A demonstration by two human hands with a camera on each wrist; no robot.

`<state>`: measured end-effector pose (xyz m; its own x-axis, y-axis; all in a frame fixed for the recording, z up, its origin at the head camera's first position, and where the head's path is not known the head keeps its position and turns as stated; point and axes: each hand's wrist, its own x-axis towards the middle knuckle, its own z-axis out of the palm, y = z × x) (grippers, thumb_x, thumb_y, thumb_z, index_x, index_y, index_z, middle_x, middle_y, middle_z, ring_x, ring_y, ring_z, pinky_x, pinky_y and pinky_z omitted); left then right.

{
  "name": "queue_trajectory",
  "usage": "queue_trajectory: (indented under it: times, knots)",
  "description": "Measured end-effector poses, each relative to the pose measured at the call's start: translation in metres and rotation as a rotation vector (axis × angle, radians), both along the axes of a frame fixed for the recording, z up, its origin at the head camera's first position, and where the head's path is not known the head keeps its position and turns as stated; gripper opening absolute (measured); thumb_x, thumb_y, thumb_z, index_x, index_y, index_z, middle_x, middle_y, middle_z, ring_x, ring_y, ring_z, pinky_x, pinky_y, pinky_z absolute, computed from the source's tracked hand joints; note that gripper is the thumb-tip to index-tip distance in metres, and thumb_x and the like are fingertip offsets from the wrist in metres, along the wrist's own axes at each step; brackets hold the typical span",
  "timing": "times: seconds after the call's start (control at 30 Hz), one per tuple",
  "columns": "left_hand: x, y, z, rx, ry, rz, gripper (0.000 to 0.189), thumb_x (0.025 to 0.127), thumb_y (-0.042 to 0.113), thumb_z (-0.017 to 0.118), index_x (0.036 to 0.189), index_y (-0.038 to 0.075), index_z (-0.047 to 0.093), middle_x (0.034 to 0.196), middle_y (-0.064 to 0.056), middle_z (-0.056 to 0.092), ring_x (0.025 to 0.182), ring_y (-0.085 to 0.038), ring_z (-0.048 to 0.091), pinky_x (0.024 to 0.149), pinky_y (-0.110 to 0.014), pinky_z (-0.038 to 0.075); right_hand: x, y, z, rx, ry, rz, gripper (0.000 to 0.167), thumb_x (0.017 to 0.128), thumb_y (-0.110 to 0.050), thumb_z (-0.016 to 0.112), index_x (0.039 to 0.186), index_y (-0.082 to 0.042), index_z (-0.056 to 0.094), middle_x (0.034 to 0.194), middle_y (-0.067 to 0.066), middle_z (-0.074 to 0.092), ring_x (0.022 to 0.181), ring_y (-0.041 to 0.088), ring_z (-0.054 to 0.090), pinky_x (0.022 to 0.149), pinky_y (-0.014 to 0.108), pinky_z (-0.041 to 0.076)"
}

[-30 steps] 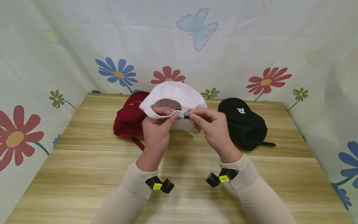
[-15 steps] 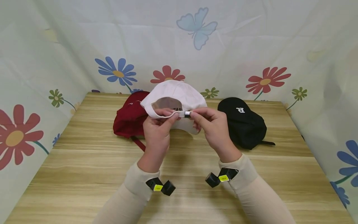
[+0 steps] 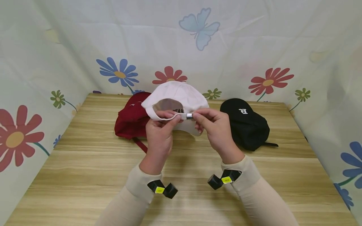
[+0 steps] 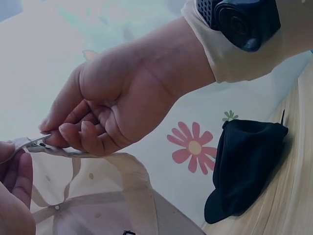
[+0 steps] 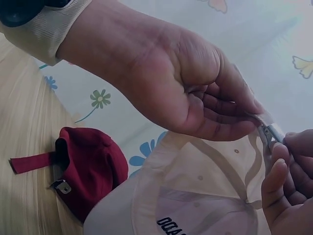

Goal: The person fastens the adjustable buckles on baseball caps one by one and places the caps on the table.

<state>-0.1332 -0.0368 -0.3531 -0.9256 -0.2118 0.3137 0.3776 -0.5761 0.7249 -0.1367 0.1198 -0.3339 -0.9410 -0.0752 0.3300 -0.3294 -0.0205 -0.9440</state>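
Together, hands (image 3: 159, 135) (image 3: 220, 133) pinch strap (image 3: 183, 116) of white cap (image 3: 181, 91) either side of buckle (image 3: 189, 116); lettering (image 3: 178, 110) partly hidden

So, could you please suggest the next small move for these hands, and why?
Perhaps the left hand could ease the back strap of the white cap a little into the metal buckle, since it pinches the strap beside the buckle and the right hand pinches the buckle's other end.

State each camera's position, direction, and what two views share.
On head: faces forward and down at white cap; left hand, right hand, sleeves show.
On left wrist: faces clasp and black cap; both hands, right sleeve show.
On right wrist: faces clasp and red cap; both hands, left sleeve show.
Both wrist views share the clasp and white cap.
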Motion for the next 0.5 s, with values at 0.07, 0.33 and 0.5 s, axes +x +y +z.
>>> queue_trajectory:
  times: [0.07, 0.33, 0.5]
  knots:
    - [-0.0003, 0.0009, -0.0002, 0.016, 0.002, 0.004, 0.030, 0.080, -0.020, 0.064, 0.079, 0.010, 0.065, 0.087, -0.005, 0.066, 0.074, -0.016, 0.065, 0.074, -0.028, 0.059, -0.0002, -0.0005, -0.0003, -0.015, -0.005, 0.004, 0.019, 0.089, -0.013, 0.070, 0.096, 0.005, 0.069, 0.067, 0.002, 0.063, 0.058, 0.016, 0.055, 0.051, 0.025, 0.052]
    - [0.0013, 0.0048, 0.0014, -0.015, -0.039, 0.068, 0.031, 0.078, -0.018, 0.067, 0.075, 0.013, 0.063, 0.086, -0.001, 0.064, 0.078, -0.012, 0.063, 0.074, -0.023, 0.057, -0.0007, -0.0035, -0.0016, -0.064, -0.014, 0.000, 0.018, 0.089, -0.011, 0.069, 0.096, 0.006, 0.069, 0.066, 0.002, 0.062, 0.057, 0.015, 0.054, 0.050, 0.025, 0.051]
    - [0.0017, 0.0051, 0.0015, -0.045, -0.035, 0.066, 0.032, 0.077, -0.018, 0.068, 0.075, 0.013, 0.061, 0.087, -0.002, 0.063, 0.084, -0.013, 0.062, 0.075, -0.020, 0.055, -0.0007, -0.0040, -0.0024, -0.036, -0.016, -0.024, 0.020, 0.088, -0.013, 0.071, 0.097, 0.005, 0.070, 0.068, 0.003, 0.064, 0.058, 0.016, 0.055, 0.051, 0.026, 0.051]
